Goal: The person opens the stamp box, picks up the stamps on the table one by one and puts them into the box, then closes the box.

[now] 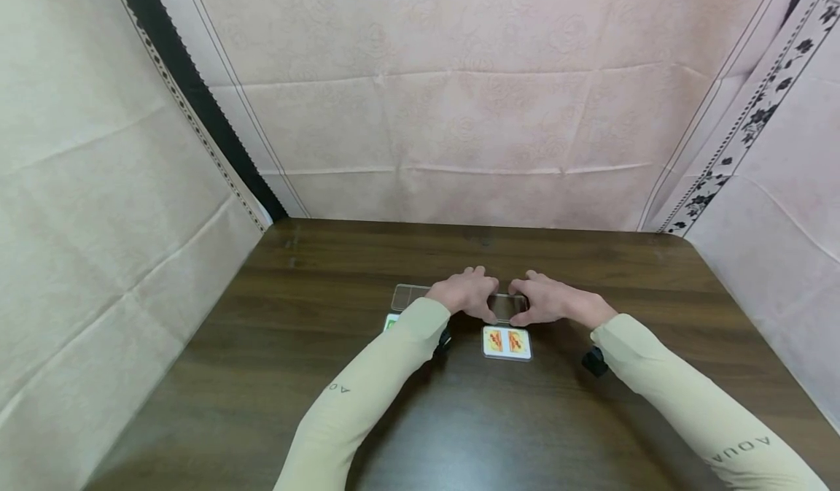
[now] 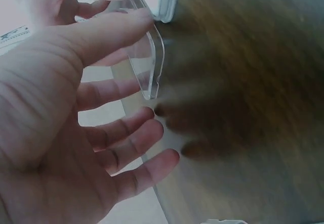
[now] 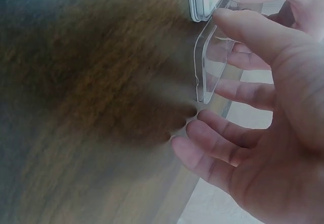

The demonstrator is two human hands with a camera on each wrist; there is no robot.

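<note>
A clear plastic lid with rounded corners spans the gap between both hands, tilted close over the table. My left hand pinches its left edge between thumb and index finger; the other fingers spread loosely near the wood. At the opposite edge, my right hand pinches the lid in the same way. In the right wrist view the thin wall of the lid shows between thumb and fingers. Just nearer the body lies a clear-edged white case with two orange-and-yellow food pictures.
Left of the hands, another clear plastic piece lies flat on the brown wooden table. A case with a green picture peeks out beside the left sleeve, which covers most of it. Pale cloth hangs behind and at both sides.
</note>
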